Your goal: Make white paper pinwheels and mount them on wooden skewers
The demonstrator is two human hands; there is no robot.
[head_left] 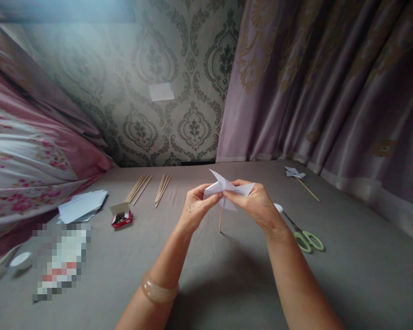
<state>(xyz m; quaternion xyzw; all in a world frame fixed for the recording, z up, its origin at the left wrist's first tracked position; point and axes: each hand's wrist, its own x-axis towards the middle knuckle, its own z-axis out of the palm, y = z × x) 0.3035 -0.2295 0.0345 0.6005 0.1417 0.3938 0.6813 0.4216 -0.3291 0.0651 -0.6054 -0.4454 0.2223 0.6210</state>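
Observation:
Both my hands are raised over the grey cloth (227, 275) and meet at a white paper pinwheel (223, 189). My left hand (195, 207) pinches its left side with fingers closed. My right hand (256, 204) grips its right side and centre, fingers closed too. A thin wooden stick (220, 221) hangs down below the paper between the hands. A pale bangle sits on my left wrist.
Green-handled scissors (304, 237) lie right of my right hand. A finished pinwheel on a stick (298, 176) rests at the far right. Two bundles of wooden sticks (151, 187), a small red box (121, 215) and stacked white paper (80, 206) lie to the left. Curtain and wallpaper stand behind.

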